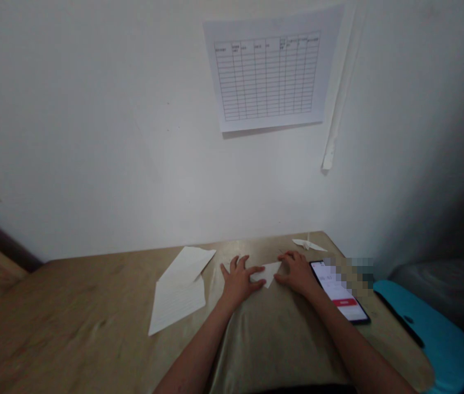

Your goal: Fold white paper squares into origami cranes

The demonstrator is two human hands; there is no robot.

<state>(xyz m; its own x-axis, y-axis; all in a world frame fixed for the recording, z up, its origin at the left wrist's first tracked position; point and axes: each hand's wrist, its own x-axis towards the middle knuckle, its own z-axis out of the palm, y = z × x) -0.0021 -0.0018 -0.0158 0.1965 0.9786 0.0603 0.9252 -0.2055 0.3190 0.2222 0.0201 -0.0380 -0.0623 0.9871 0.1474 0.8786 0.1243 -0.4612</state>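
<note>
A small folded piece of white paper (271,271) lies low over the table, between my two hands. My left hand (238,282) has its left edge between thumb and index finger, while the other fingers are spread. At the opposite edge, my right hand (297,272) holds the paper with thumb and fingertips, its fingers bent. Part of the paper is hidden under the fingers. Left of my hands are lined sheets (178,305), one of them folded. A folded paper crane (309,244) sits behind my right hand.
A phone (351,309) with a lit screen lies beside my right forearm. The table (104,317) has a brownish cover and meets the white wall (133,137). A printed chart (273,71) hangs there. A turquoise object (433,334) stands off the right edge.
</note>
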